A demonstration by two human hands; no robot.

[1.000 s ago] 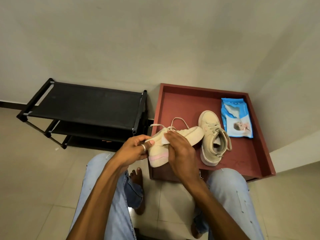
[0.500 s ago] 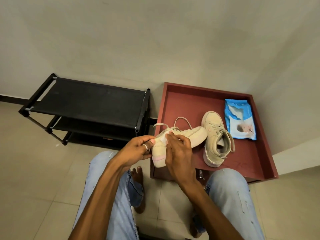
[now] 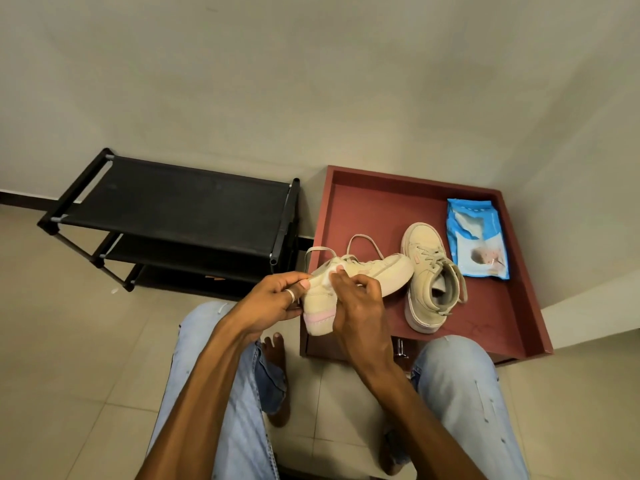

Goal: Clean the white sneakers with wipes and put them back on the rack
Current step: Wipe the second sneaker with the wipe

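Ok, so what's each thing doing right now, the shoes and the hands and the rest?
held sneaker: in the air, tipped sideways, laces loose.
wipe: pressed on the held sneaker.
left hand: grips the held sneaker.
right hand: pinches the wipe.
other sneaker: upright on the red tray.
wipes pack: lying flat on the red tray.
shoe rack: no sneaker on it yet.

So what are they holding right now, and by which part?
The left hand grips a white sneaker by its heel end. The right hand pinches a white wipe against the sneaker's side near the collar.
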